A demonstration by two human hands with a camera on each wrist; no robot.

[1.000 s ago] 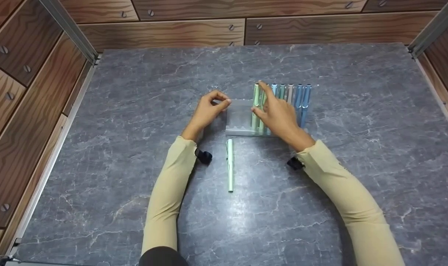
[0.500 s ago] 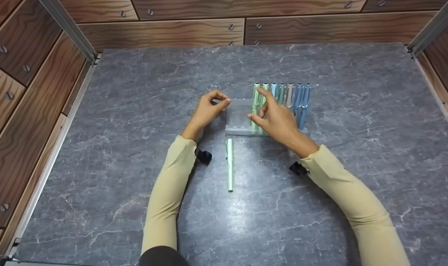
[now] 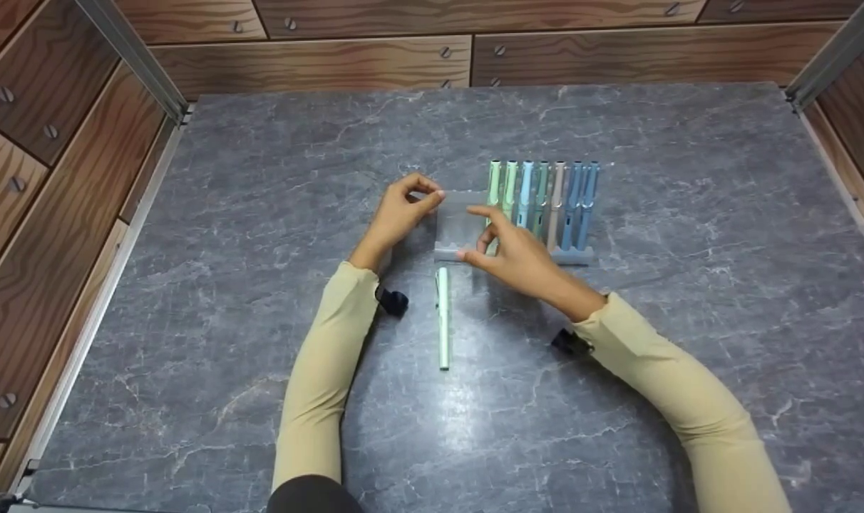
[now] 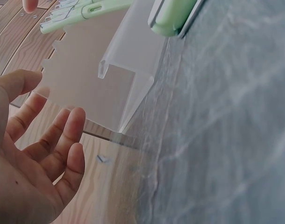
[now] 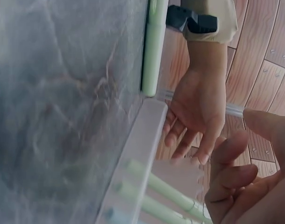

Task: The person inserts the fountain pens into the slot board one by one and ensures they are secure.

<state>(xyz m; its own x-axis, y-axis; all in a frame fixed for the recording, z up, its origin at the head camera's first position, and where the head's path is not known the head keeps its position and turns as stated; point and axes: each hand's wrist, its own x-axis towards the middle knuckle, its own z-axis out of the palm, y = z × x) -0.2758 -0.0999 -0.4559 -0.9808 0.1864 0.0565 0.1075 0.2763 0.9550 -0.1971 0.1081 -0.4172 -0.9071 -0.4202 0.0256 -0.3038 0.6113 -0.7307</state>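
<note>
A clear plastic pen stand (image 3: 460,222) lies across the table, with several capped pens (image 3: 525,187) side by side in its right part. They are green, light blue, teal, pinkish-brown and blue. At its far left corner, my left hand (image 3: 396,217) pinches the edge between thumb and index finger; the left wrist view shows the other fingers loosely bent. My right hand (image 3: 521,262) hovers over the stand's front, thumb and index finger apart, holding nothing. It hides the lower ends of some pens. In front of the stand lies a single pale green pen (image 3: 443,320), clip to the left.
The grey marbled table (image 3: 261,342) is bordered by wood-patterned panels (image 3: 311,63) at the back and sides. Metal rails (image 3: 129,60) run along the corners. Dark wrist cameras (image 3: 393,303) sit at both cuffs.
My right hand has moved left and toward the front, from above the pens to the stand's front edge, uncovering the pens' tops. The left hand, stand and loose pen stay put.
</note>
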